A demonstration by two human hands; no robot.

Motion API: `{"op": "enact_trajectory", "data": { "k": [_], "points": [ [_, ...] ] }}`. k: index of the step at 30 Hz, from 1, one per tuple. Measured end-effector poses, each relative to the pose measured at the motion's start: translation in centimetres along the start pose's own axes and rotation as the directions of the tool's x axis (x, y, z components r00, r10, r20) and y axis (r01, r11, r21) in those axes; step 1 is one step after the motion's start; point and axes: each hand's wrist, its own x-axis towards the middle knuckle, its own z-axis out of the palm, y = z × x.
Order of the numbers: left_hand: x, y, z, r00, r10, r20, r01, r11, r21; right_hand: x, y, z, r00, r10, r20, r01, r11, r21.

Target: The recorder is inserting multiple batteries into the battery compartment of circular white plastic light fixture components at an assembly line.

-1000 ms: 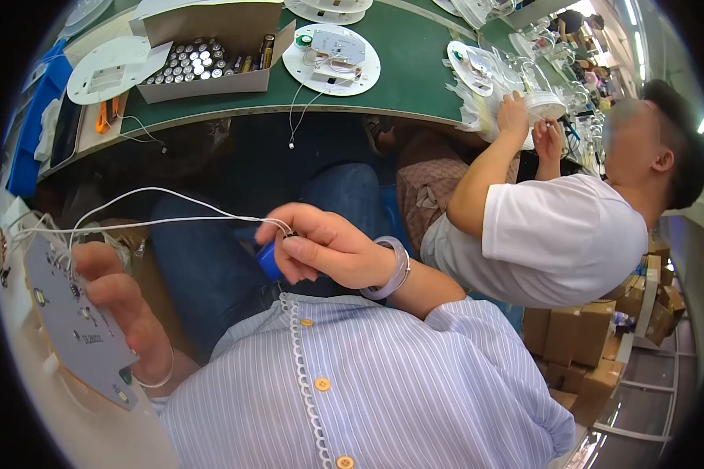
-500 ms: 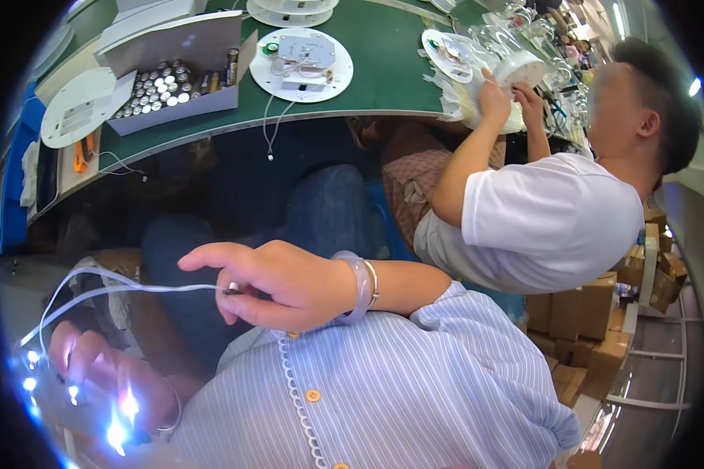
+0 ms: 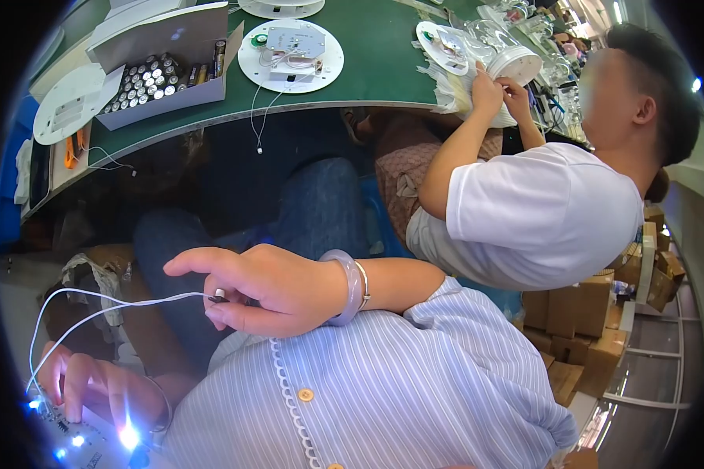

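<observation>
At the lower left, my left hand (image 3: 105, 383) grips a white circuit board (image 3: 86, 449), its fingertips on the board's face. Several small lamps on the board glow bright white-blue, and part of it lies outside the picture. Two thin white wires (image 3: 129, 303) loop up from the board's edge to my right hand (image 3: 278, 288). There, a small white plug (image 3: 219, 294) with a dark part beside it is pinched by the thumb and curled fingers, while the index finger points out to the left.
On the green bench (image 3: 375, 47) ahead, a box of batteries (image 3: 160, 108) stands between a white round plate (image 3: 69, 105) and a white disc carrying a circuit board (image 3: 297, 48). At right, a co-worker (image 3: 524, 207) handles a round white part (image 3: 516, 66). Cardboard boxes (image 3: 575, 320) are stacked behind.
My left hand and the board have tilted, so more of the board's face shows and the glare is less. My right hand has shifted slightly left with the plug; the wires now loop differently.
</observation>
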Motion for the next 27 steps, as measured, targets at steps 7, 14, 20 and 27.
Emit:
{"op": "enact_trajectory", "data": {
  "k": [7, 14, 20, 27],
  "points": [
    [-1.0, 2.8, -1.8, 0.939, -0.303, -0.163, 0.31, 0.951, 0.02, -1.5, 0.2, -1.1, 0.975, 0.177, 0.132, -0.174, 0.984, -0.031],
    [-3.0, 0.2, -7.0, 0.56, -0.609, -0.562, 0.572, 0.775, -0.269, -4.1, 2.5, -5.5, 0.965, 0.129, -0.229, -0.167, 0.974, -0.155],
    [-3.2, -4.1, -8.4, 0.398, -0.886, -0.239, 0.445, 0.414, -0.794, -2.5, 2.1, -7.4, 0.956, 0.069, -0.284, -0.091, 0.994, -0.064],
    [-1.6, -4.8, -8.8, 0.365, -0.928, -0.077, 0.631, 0.307, -0.712, -3.6, 4.2, -7.7, 0.755, 0.192, -0.627, 0.121, 0.899, 0.421]
  ]
}}
